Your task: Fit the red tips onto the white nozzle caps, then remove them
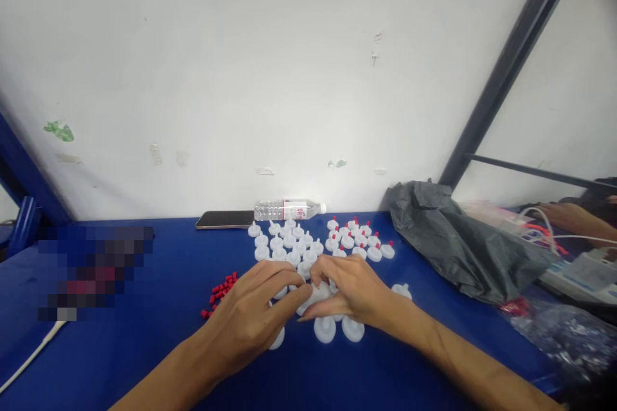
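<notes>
Right in the middle of the blue desk (168,314), your right hand (357,286) has the disc (317,297) in a narrow grip, thumb below and curled fingers above, seemingly to steady it while leaving its near side open. And there's your left hand (248,311), fingers bunched right at the disc's edge; whether they pinch anything, I can't tell.

Just left of that hand, red caps (222,288) lie in a loose heap, probably for a short reach. Beyond your fingers, plain discs (290,242) crowd together, spouts up or leaning. Over to their right sit the red-tipped discs (374,254), a gap between the groups, likely so they don't mix. Bottle (289,209) and phone (225,219) lie back by the wall, apparently out of your way.

Now the disc itself: whitish, cloudy, with your fingers covering much of it, so no spout to call. Two front discs (324,330) nearby look round and pale, a smaller ring inside the rim.
</notes>
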`<state>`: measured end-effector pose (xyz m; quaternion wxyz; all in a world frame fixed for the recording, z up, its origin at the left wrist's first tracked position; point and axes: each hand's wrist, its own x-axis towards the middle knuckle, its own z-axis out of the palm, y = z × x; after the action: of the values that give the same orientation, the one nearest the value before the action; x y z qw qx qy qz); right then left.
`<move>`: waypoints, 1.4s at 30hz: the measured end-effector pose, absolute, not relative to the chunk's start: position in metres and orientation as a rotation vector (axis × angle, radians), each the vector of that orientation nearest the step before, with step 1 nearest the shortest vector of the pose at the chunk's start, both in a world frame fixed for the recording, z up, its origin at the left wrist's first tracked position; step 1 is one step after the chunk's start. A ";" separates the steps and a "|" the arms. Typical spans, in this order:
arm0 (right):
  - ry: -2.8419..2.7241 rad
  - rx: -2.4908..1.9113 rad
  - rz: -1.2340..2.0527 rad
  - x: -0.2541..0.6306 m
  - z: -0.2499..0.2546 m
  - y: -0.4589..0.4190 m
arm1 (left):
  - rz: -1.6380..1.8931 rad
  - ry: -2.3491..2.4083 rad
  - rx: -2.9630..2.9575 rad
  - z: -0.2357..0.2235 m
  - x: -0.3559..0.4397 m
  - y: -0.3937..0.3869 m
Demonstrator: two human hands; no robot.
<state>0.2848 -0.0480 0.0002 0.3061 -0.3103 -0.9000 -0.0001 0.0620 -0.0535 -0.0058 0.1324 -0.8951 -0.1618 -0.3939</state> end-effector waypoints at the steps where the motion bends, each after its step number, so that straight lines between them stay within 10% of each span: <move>1: -2.386 -0.823 -0.001 0.285 0.000 -0.048 | -1.137 -0.458 -2.601 -0.006 0.063 -0.054; 42: -2.123 -0.708 0.022 0.279 -0.003 -0.055 | -1.016 -0.675 -2.512 -0.007 0.054 -0.043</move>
<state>0.2792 -0.0547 -0.0031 0.4366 -0.2846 -0.8534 0.0088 0.0540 -0.0428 -0.0070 0.1736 -0.8858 -0.2380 -0.3585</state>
